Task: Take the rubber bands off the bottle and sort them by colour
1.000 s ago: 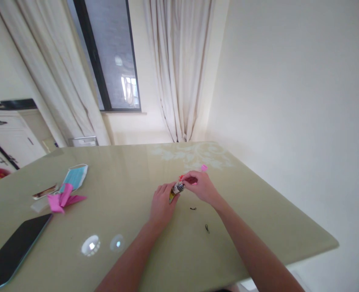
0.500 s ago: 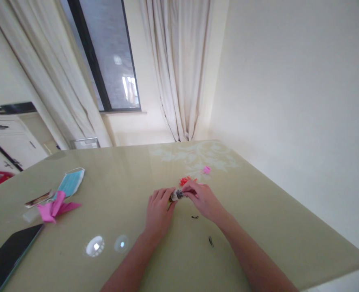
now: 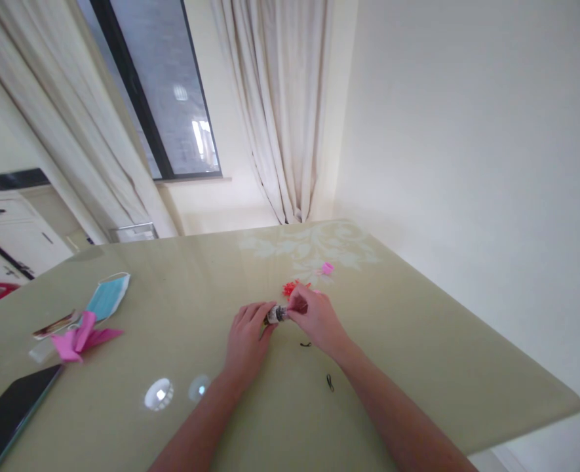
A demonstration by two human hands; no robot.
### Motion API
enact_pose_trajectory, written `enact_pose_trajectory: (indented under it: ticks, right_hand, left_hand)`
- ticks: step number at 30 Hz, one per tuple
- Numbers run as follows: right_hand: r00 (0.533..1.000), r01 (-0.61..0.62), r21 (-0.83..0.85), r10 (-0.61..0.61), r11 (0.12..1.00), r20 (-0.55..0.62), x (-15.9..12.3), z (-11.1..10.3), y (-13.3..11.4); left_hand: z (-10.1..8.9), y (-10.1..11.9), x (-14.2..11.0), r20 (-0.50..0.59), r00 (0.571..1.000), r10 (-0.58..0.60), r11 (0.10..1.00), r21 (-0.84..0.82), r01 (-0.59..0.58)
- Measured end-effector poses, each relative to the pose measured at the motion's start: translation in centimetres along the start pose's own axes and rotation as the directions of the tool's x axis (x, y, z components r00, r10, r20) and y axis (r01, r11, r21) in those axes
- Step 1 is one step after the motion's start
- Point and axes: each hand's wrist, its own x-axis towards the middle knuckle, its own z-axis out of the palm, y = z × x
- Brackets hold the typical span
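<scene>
My left hand [image 3: 250,334] is wrapped around a small labelled bottle [image 3: 276,314], tilted so that its mouth points right. Dark bits show near the neck; the far end is hidden in my palm. At the mouth, my right hand [image 3: 316,320] has thumb and forefinger pinched together, and whatever is between them is too small to make out. Behind the fingers lies a pile of red-orange pieces [image 3: 291,288]. A small pink piece [image 3: 328,269] sits farther back. Two thin black loops, one nearer the hands [image 3: 306,344] and one closer to me [image 3: 329,383], lie on the tabletop.
On the left of the glossy green table [image 3: 211,269] are a blue face mask [image 3: 107,296], a folded pink paper bird [image 3: 80,337], a thin brownish strip [image 3: 54,326] and a dark phone or tablet [image 3: 14,406]. A wall runs along the right side; curtains hang behind.
The bottle has turned to lie more sideways. Both hands appear slightly left as the view shifts. The red-orange pieces behind my right hand are more exposed than before.
</scene>
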Motion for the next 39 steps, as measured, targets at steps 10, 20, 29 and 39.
enact_pose_trajectory:
  ticks: [10,20,29,39]
  right_hand:
    - [0.992,0.006,-0.129,-0.022,0.992,-0.126,0.2,0.2,0.2]
    - [0.986,-0.166,0.125,0.166,0.978,0.012,0.4,-0.1,1.0]
    - [0.99,-0.131,0.279,0.112,0.951,0.085,0.5,-1.3,1.2]
    - [0.998,-0.061,0.123,0.061,0.991,-0.002,0.7,-2.0,0.8]
  left_hand:
    - [-0.1,-0.1,0.0,0.026,1.0,0.017,1.0,-0.025,-0.017]
    - [-0.4,-0.1,0.2,0.018,1.0,-0.002,1.0,0.01,0.002]
    - [-0.4,-0.2,0.1,0.014,0.999,-0.034,0.999,0.029,0.033]
    - [-0.4,0.5,0.1,0.011,0.999,-0.034,0.999,-0.032,0.034]
